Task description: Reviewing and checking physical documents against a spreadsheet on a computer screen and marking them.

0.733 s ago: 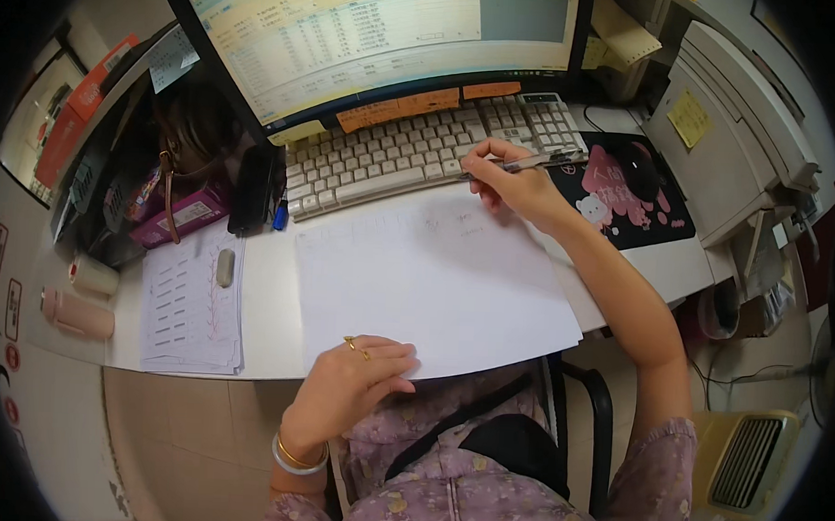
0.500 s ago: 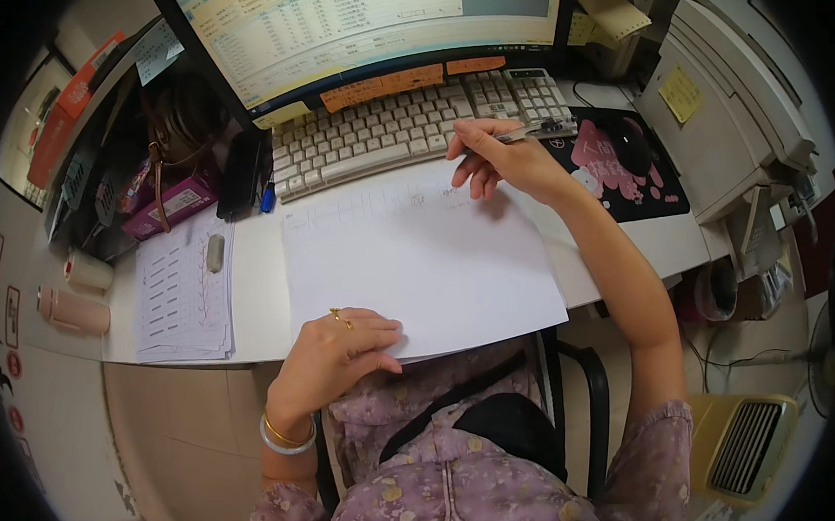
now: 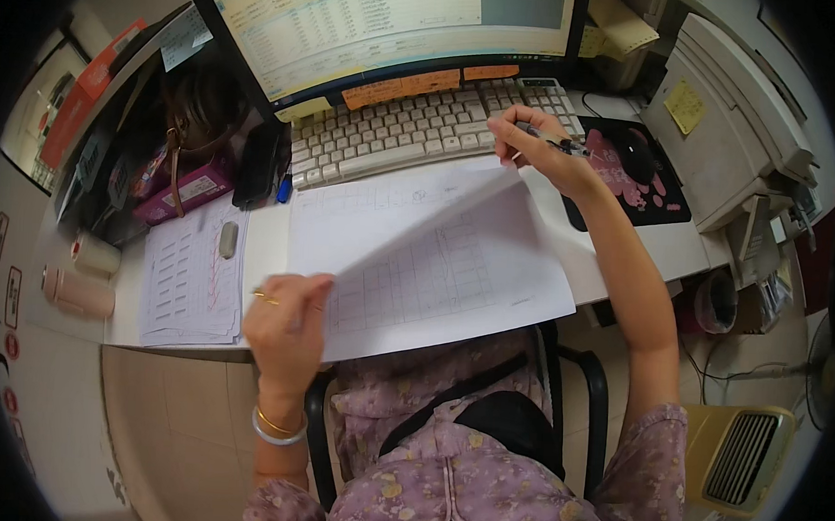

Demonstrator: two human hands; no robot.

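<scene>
A large white sheet of paper (image 3: 344, 229) has its near edge raised, running slantwise from my left hand towards my right. Beneath it shows another sheet with a faint ruled grid (image 3: 426, 284). My left hand (image 3: 287, 325), slightly blurred, is closed at the raised sheet's near left corner, thumb and fingers pinched on the paper. Over the keyboard's near edge, my right hand (image 3: 539, 149) holds a dark pen (image 3: 564, 144), tucked between thumb and palm and pointing right. Its fingertips are close to the sheet's far right part; whether they touch it I cannot tell.
A beige keyboard (image 3: 395, 129) lies below the monitor (image 3: 371, 35). To the right are a black mouse (image 3: 634, 158) on its mat and a printer (image 3: 722, 125). On the left are stacked papers (image 3: 188, 283), a grey eraser (image 3: 227, 240), a phone (image 3: 259, 165) and a pink bottle (image 3: 76, 292).
My left hand has moved left and up from the paper's near edge, lifting the top sheet and uncovering the gridded one. My right hand, still with the pen, has shifted slightly right.
</scene>
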